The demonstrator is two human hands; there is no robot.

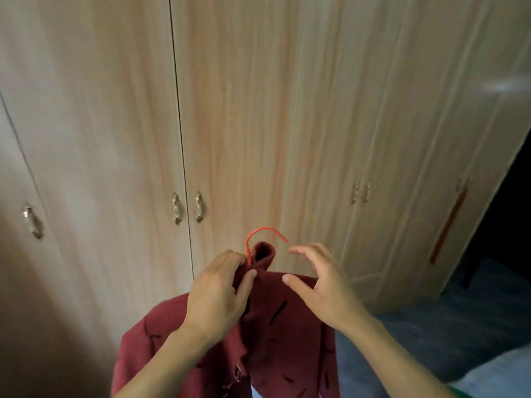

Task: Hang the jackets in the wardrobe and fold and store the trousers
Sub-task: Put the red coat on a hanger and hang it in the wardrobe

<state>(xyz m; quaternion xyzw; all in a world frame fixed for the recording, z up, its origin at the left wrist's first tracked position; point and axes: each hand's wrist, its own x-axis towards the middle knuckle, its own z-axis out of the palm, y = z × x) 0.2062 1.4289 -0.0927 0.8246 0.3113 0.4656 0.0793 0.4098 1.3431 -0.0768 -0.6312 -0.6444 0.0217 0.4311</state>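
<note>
Left hand (pixel 218 291) grips the collar of one dark red jacket (pixel 275 334) on one red hanger (pixel 260 239). Right hand (pixel 321 285) hovers beside it, fingers spread, holding nothing. Jacket hangs lengthwise, collar up, hook arching rightward, before the wardrobe (pixel 244 110) with five visible door handles.

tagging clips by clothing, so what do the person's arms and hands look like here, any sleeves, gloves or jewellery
Both forearms are bare as far as the frame's lower edge, so no sleeves show. The left hand and right hand wear no gloves, and no rings, watch or bracelet show on the fingers or wrists. The nails are short and look unpainted. A sliver of green at the bottom right corner may be clothing, but that cannot be told.
</note>
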